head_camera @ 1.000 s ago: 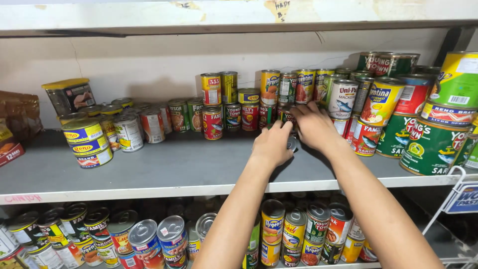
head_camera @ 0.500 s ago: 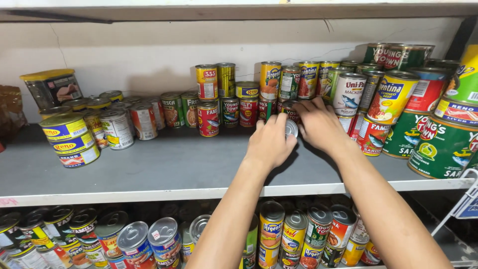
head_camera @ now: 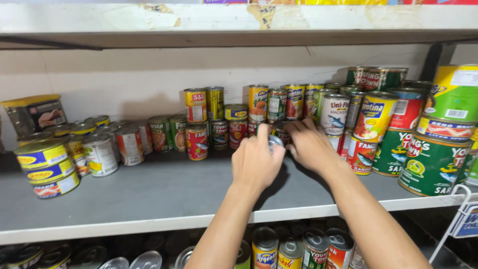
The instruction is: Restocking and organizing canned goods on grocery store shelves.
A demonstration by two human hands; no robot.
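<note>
My left hand (head_camera: 256, 162) is closed around a small can (head_camera: 275, 142), whose silver top shows beside my index finger. It hovers over the grey shelf (head_camera: 164, 194), just in front of the middle row of cans. My right hand (head_camera: 312, 148) is close beside it on the right. Its fingers curl onto a dark-labelled can (head_camera: 282, 131) at the front of the row. Red cans (head_camera: 197, 142) stand to the left of my hands. A red fish can (head_camera: 362, 155) stands to the right.
Stacked flat yellow tins (head_camera: 42, 167) sit at the shelf's left. Large green cans (head_camera: 430, 164) are piled at the right. Tall cans (head_camera: 258, 102) line the back wall. Another shelf (head_camera: 239, 25) runs overhead, and more cans (head_camera: 264, 246) fill the shelf below. A wire rack (head_camera: 460, 219) hangs at lower right.
Both hands stayed together at the middle of the can row and drew slightly toward the shelf's front. The silver can top now shows between them.
</note>
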